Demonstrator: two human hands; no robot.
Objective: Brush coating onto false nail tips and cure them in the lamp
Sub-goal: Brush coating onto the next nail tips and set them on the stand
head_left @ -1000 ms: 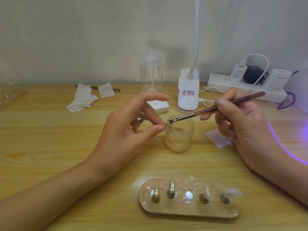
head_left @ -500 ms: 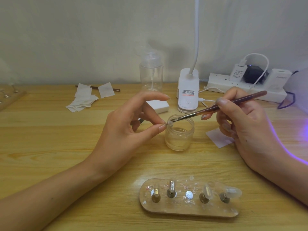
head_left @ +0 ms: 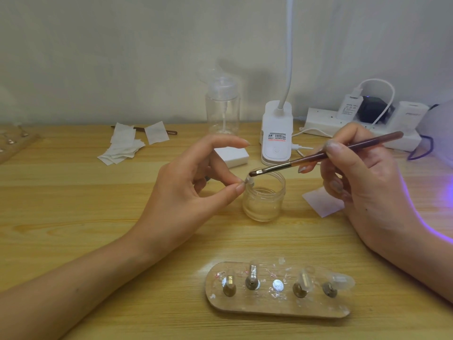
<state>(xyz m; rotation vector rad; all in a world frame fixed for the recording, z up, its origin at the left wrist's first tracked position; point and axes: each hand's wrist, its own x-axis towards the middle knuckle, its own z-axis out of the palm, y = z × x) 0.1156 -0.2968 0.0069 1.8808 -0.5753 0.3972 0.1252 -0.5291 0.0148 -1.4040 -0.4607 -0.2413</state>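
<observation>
The left hand hovers over the middle of the table, its thumb and a curled finger pinched together on a small clear nail tip, while the index finger stretches out straight above them. The nail tip sits above the 10 o'clock edge of an open glass jar that stands on the table. The right hand comes in from 3 o'clock with its fingers clamped round the dark handle of a thin brush. The brush slants down to the left and its bristles meet the nail tip; whether they press on it is too small to tell. At the jar's 6 o'clock, near the table's front edge, lies a rounded wooden board with four upright pegs and one bare metal disc in a row, and clear tips sit on several of the pegs. At 12 o'clock stands a white clip lamp base with a gooseneck rising out of view, and a clear pump bottle at 11 o'clock. A white power strip with plugs lies at 1 o'clock, loose white wipes at 10 o'clock. A square of paper lies just at 3 o'clock, partly under the right hand, and violet light glows at the far right edge.
</observation>
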